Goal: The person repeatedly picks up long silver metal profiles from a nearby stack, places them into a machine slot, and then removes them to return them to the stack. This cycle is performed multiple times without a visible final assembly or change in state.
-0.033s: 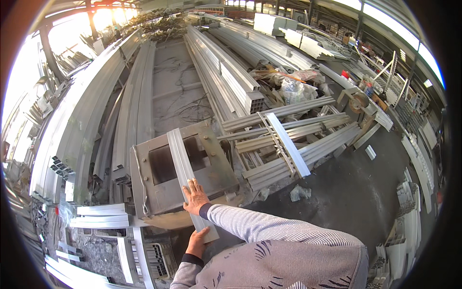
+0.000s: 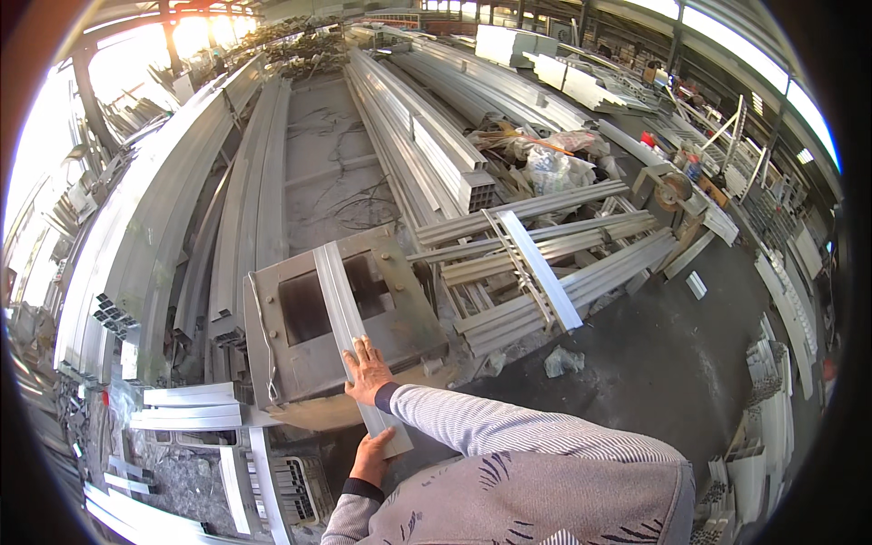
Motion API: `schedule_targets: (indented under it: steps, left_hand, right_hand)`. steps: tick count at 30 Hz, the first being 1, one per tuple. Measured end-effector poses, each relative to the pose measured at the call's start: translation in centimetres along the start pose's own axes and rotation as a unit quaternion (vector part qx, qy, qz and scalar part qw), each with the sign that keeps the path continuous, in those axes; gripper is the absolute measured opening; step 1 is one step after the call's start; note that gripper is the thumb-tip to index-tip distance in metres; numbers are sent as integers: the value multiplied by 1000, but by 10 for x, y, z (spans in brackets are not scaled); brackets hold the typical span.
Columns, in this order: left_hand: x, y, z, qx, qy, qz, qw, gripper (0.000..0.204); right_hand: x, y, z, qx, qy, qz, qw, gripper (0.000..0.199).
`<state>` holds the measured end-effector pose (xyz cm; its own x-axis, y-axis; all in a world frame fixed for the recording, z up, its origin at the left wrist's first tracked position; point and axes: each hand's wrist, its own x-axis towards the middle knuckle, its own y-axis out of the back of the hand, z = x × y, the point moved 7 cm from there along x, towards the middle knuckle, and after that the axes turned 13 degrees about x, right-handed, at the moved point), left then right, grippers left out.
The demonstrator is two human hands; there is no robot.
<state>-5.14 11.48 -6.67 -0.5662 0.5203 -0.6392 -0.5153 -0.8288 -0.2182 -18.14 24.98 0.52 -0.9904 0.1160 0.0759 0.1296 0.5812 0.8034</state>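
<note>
A long pale-grey metal profile (image 2: 338, 289) lies lengthwise across a brown metal machine top (image 2: 413, 313) that has dark rectangular openings. My right hand (image 2: 368, 372) rests on the profile's upper face, palm down with the fingers stretched out. Closer to me, my left hand (image 2: 371, 459) grips the left edge of the profile by its near end, thumb on top. The left fingers under the profile are hidden. The near end reaches past the machine's wooden front edge (image 2: 318, 411) toward my body.
Long metal profiles (image 2: 150, 218) are stacked on the left. More bundled square tubes (image 2: 477, 186) run behind the machine. To the right, a rack of profiles (image 2: 581, 282) carries a white strip (image 2: 540, 268) across it. Short cut pieces (image 2: 189, 406) lie at the lower left.
</note>
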Motion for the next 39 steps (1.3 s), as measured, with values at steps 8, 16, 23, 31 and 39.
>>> schedule_targets:
  steps: [8,16,23,31,39]
  left_hand:
    - [-47,-4,-39,-30,-1,-6,1000,35]
    - [-81,-9,-62,-58,11,-26,998,35]
    - [-72,0,-73,33,-3,0,999,33]
    - [-14,3,0,40,-16,24,999,47]
    - [84,30,67,38,21,82,996,48]
  right_hand:
    - [-55,-17,-14,-5,5,30,1000,79]
    - [-90,-27,-27,-32,1,-4,999,82]
    - [-103,-28,-27,21,14,9,1000,82]
    - [-5,-8,-5,73,35,42,996,83]
    - [105,20,26,38,41,62,997,81]
